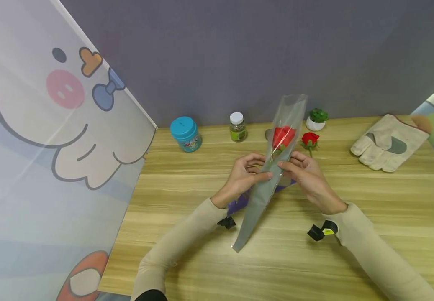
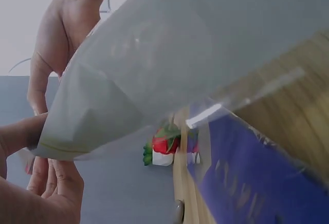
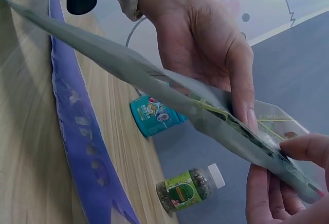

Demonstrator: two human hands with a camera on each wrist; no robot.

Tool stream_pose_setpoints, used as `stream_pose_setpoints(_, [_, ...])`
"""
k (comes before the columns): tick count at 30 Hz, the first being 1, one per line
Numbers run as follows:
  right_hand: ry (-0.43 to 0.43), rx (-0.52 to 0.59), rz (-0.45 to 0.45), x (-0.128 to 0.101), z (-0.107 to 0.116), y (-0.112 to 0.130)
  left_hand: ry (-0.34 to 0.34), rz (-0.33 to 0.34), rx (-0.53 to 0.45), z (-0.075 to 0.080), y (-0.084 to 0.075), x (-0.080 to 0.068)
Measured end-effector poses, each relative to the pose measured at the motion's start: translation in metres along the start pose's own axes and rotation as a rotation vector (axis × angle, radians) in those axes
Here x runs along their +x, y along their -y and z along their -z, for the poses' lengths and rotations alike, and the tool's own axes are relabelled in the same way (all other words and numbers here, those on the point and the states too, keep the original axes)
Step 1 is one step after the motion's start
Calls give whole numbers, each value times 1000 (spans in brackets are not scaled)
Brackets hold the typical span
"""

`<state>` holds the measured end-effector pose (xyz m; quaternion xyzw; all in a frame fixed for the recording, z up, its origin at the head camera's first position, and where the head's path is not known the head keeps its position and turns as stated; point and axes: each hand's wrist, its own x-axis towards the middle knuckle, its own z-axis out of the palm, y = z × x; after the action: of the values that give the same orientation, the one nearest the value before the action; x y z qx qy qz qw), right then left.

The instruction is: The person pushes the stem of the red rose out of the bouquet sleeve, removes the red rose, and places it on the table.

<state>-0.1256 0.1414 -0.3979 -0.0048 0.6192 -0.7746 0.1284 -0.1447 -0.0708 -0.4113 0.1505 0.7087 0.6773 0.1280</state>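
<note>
Clear plastic is what I've got in both hands: a long cone-shaped flower sleeve (image 1: 267, 179), held tilted above the worktop (image 1: 371, 209), narrow tip low and near me, open mouth up and away. A red rose (image 1: 283, 137) sits inside its upper part. My left hand (image 1: 244, 173) pinches the sleeve's left edge at mid-length, fingers (image 3: 241, 88) curled onto the film; my right hand (image 1: 309, 175) pinches the opposite edge, thumb on top. Under the sleeve lies a purple wrapper (image 3: 82, 147) flat on the wood. Behind it I see a second rose (image 1: 310, 140), a small potted plant (image 1: 316, 118), a teal-lidded jar (image 1: 185, 133), a white-capped bottle (image 1: 237, 126) and, far right, a work glove (image 1: 388, 143).
</note>
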Motion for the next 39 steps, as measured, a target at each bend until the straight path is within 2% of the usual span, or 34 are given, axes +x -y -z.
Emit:
stream_pose_setpoints(8, [11, -90, 11, 2, 3, -6, -18, 26, 3, -5, 4, 1])
stream_pose_setpoints(17, [-7, -81, 83, 4, 6, -6, -2, 37, 13, -8, 6, 0])
stream_pose_setpoints(23, [-9, -30, 108, 4, 18, 8, 102, 56, 46, -6, 9, -4])
stream_pose_setpoints(27, [-12, 15, 131, 4, 28, 17, 162, 97, 74, -2, 10, -10])
stream_pose_setpoints(33, [2, 165, 221, 4, 45, 30, 212, 118, 130, 1, 14, -19])
stream_pose_setpoints(39, [-27, 270, 256, 4, 64, 50, 262, 172, 82, -3, 21, -30])
